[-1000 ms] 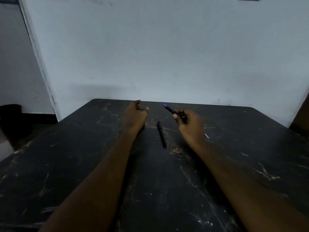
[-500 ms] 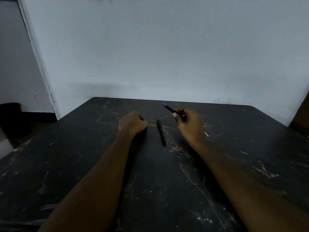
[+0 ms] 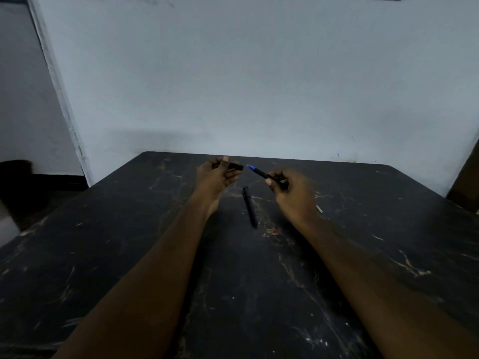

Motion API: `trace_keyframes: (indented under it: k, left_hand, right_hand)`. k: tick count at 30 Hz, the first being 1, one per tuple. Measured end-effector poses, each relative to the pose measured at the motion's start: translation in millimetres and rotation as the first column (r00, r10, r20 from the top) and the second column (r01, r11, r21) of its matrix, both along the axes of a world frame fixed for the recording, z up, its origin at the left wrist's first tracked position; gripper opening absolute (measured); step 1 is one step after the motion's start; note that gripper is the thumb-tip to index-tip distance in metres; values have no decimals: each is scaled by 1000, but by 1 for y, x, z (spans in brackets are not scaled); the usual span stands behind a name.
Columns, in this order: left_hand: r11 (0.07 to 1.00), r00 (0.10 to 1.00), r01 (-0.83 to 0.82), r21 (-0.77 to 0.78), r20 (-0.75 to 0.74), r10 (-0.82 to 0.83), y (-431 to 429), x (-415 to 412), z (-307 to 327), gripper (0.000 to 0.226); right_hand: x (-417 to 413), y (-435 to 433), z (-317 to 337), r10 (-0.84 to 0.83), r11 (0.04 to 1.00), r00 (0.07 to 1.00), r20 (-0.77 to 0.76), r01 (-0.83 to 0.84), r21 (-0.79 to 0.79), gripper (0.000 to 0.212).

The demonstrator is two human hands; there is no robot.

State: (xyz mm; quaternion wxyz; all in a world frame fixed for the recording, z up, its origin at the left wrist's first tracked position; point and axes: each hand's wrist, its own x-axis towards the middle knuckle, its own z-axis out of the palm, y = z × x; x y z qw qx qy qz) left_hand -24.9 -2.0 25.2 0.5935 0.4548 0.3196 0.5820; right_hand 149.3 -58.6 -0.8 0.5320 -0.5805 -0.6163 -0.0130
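Note:
My right hand (image 3: pixel 293 193) grips an uncapped black pen (image 3: pixel 261 173) above the table, its blue tip pointing up and to the left. My left hand (image 3: pixel 215 176) is raised a little off the table and pinches a black pen cap (image 3: pixel 235 166), whose open end points right toward the blue tip. A small gap separates cap and tip. A second black pen (image 3: pixel 250 206), capped, lies flat on the dark table (image 3: pixel 155 255) between my two hands.
The scratched black table runs back to a pale wall (image 3: pixel 259 86). A small pale object (image 3: pixel 319 209) lies on the table just right of my right hand. A dark shape (image 3: pixel 18 187) sits on the floor at far left.
My left hand went down to the table as a fist, then lifted and now shows the black cap near the pen tip. My right hand has hardly moved with its pen.

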Motion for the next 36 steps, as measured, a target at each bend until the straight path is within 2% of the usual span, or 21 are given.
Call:
trace_keyframes:
  k: [5,12,21,26,36]
  left_hand:
    - [998,994,63,11,93,-64,-1,3,-1,17]
    - [995,992,82,50,88,-86,0,7,-1,12]
    - [994,998,49,100,40,-53,3,8,-4,7]
    - [992,999,31,123,11,-32,4,7,-7,14]
    - [985,993,102,138,-69,-93,0,16,-11,6]
  right_hand:
    - [0,-1,0,-7,1000,1000,20,7,-11,16]
    - [0,-1,1,-22,1000,999,31,22,-8,15]
    - [3,0,-1,-53,998,998,44,53,-14,16]
    - [3,-2,0,-40,999,999,30,41,-27,17]
    - [-3,-5,3,-26,999,999,45,26,19,16]
